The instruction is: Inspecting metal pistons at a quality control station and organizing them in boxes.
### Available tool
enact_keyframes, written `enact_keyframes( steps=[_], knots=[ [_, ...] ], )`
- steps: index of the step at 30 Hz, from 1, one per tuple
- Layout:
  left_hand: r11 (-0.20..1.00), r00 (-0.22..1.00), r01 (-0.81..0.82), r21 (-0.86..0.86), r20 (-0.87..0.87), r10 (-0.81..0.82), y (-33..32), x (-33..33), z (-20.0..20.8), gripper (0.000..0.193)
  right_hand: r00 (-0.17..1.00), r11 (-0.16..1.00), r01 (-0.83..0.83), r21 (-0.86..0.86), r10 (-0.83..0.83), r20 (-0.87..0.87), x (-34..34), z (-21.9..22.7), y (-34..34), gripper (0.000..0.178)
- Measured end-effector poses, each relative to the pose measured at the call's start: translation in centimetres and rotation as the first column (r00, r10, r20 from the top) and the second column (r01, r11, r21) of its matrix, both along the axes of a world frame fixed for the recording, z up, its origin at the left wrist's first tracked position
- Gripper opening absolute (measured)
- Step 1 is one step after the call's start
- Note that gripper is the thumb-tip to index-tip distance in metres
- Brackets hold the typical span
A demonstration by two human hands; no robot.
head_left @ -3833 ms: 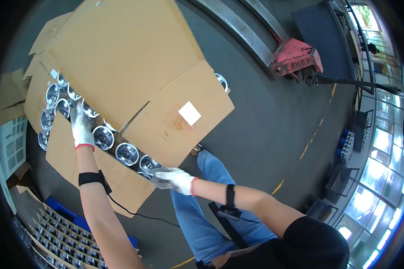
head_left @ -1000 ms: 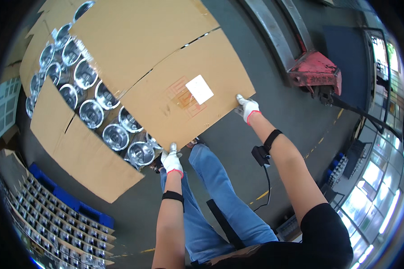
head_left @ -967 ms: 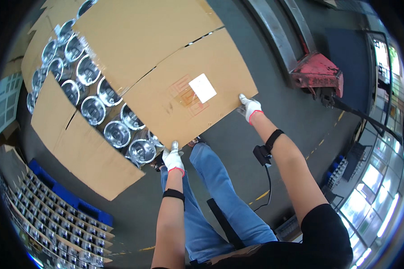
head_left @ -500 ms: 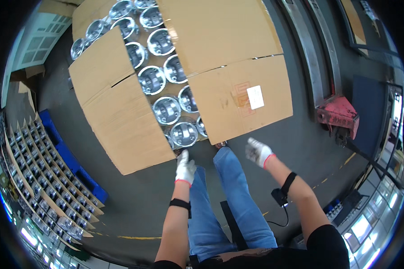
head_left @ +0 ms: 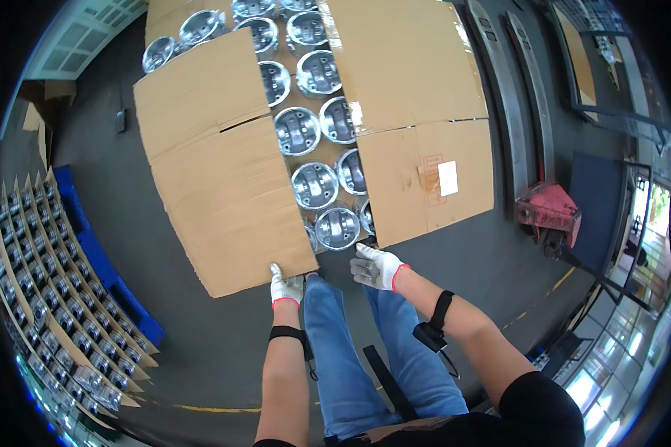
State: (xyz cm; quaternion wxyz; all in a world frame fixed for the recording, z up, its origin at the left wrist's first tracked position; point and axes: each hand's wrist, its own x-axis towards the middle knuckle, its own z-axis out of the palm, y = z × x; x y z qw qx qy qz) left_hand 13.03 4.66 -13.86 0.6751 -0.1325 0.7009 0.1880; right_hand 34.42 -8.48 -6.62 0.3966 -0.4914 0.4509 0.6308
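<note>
- Head view: the slit cardboard sheet (head_left: 216,179) lies partly over a layer of round metal parts (head_left: 314,186), which show in a strip along its right side and beyond its far edge.
- The left hand (head_left: 285,287), gloved in white, grips the slit cardboard sheet by its near edge, close to the near right corner; the thumb lies on top and the fingers are mostly hidden.
- The right hand (head_left: 376,268), gloved too, is to the right of that corner, fingers loosely bent, beside the nearest metal parts; I cannot tell whether it touches or holds anything.
- The labelled cardboard sheet (head_left: 399,171) lies right of the slit cardboard sheet, across the strip, with a white label (head_left: 448,178) on it.
- Well right of the slit cardboard sheet, a red pallet truck (head_left: 549,211) stands on the grey floor (head_left: 224,350).
- Left of the slit cardboard sheet are more metal parts between cardboard dividers (head_left: 60,290), beside a blue pallet (head_left: 108,261).
</note>
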Motion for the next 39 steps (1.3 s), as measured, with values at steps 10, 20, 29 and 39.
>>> enact_keyframes(
  steps=[10,20,29,39],
  knots=[
    [0.963,0.986,-0.109,0.247,0.149,0.074,-1.2,-4.7,3.6,0.05,0.984,0.943,-0.174,0.282,0.153,0.094,-1.7,1.5,5.0,0.057],
    [0.704,0.779,0.56,0.437,0.013,-0.627,2.5,-12.7,29.7,0.066,0.934,0.816,0.063,0.575,-0.251,0.253,7.2,12.3,10.6,0.092],
    [0.095,0.265,0.8,0.593,-0.207,-0.942,16.6,-12.0,13.1,0.061,0.846,0.898,0.269,0.347,-0.393,0.361,4.0,12.2,-4.2,0.031],
    [0.626,0.781,0.61,0.486,-0.234,-0.579,18.7,-7.0,3.4,0.064,0.861,0.883,0.343,-0.32,-0.159,0.483,1.4,-0.1,-1.5,0.012]
  ],
)
